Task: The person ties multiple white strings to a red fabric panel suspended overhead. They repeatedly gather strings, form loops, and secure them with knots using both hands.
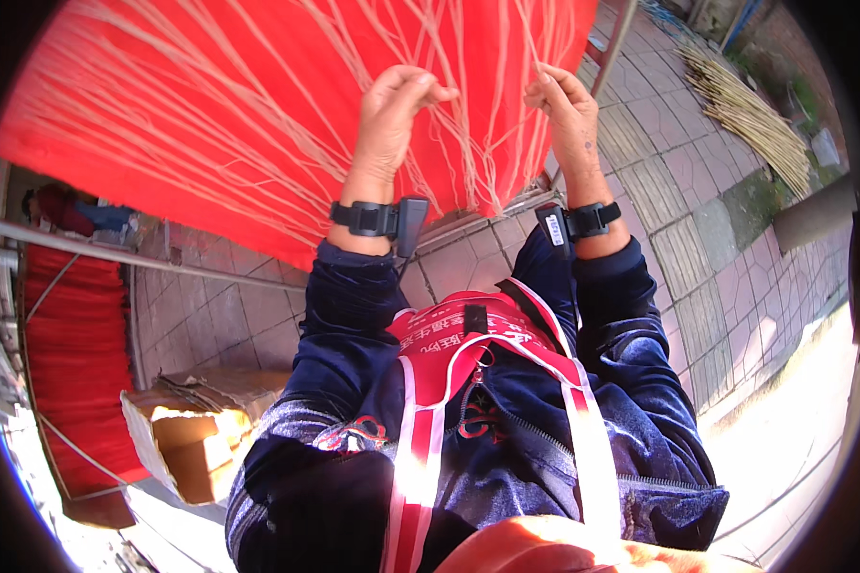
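Long, thin, pale strands (258,86) lie spread over a bright red cloth (201,215) in front of me. What they are made of I cannot tell. My left hand (394,119) is over the cloth, its thumb and forefinger pressed together close to some strands; anything between those fingertips is too small to make out. Level with it on the right, my right hand (566,113) pinches a pale strand at its fingertips, near the cloth's right edge. Several strands bunch and hang toward the near edge of the cloth between my hands.
A metal rail (143,253) runs along the left, past another red cloth (78,353). An opened cardboard box (201,430) stands on the paving at lower left. Thin yellowish sticks (745,119) are piled at upper right, above a grey post (812,215).
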{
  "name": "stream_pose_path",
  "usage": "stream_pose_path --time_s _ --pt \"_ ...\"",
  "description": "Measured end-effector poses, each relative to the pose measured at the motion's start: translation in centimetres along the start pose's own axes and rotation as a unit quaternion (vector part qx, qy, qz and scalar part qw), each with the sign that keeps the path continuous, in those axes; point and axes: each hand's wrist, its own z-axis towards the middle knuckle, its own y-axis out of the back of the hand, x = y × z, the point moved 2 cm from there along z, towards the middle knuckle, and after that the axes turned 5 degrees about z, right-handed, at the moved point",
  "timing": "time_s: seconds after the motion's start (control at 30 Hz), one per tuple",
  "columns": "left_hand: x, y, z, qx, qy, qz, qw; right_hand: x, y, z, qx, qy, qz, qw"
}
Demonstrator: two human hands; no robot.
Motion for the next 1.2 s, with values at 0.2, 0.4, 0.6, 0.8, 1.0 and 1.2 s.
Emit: stream_pose_path --time_s 0.2,0.4,0.6,0.8,1.0,1.2 --pt "4.2 -0.6 -4.6 0.072 0.101 0.026 0.992 -7.6 -1.0 -5.6 0.114 -0.102 -0.090 0.984" --pt "8.4 -0.1 -9.3 0.058 0.142 0.075 0.985 -14.3 2.2 -9.9 0.162 -0.179 -0.094 0.966" --pt "9.8 0.7 -10.5 0.019 0.104 0.128 0.986 -15.4 3.0 -9.7 0.107 -0.190 -0.004 0.976" --pt "6.6 4.6 -10.1 -0.040 0.087 0.068 0.993 -11.9 5.2 -6.5 0.066 -0.146 0.043 0.986" --pt "0.8 8.6 -9.1 -0.121 0.081 0.096 0.985 -7.9 7.5 -4.3 -0.018 -0.056 0.002 0.998" --pt "-1.5 8.3 -9.9 -0.123 0.047 0.197 0.972 -8.7 6.7 -6.1 -0.060 -0.080 -0.113 0.988"
